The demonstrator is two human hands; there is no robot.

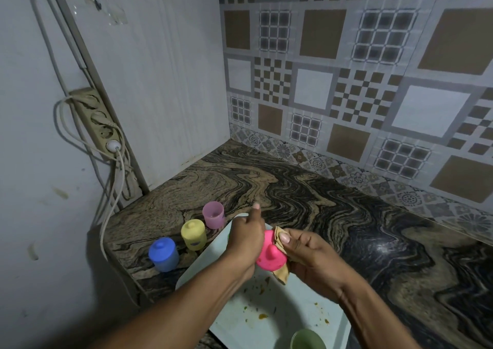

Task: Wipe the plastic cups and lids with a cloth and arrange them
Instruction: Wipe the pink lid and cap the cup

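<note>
My left hand (246, 238) grips a bright pink lid (270, 255) with a knob, holding it above the pale tray (240, 306). My right hand (309, 258) pinches a tan cloth (280, 238) against the lid's edge; the cloth hangs down below the lid. On the counter to the left stand a blue cup (163, 254) and a yellow cup (194, 235), both with lids on, and an open purple cup (213, 214). A green cup (308, 339) sits on the tray at the bottom edge.
The tray carries small food specks. The marble-patterned counter (333, 201) stretches right and back to a tiled wall. On the left wall hangs a power strip (98, 123) with a white plug and loose cables reaching down near the counter's left edge.
</note>
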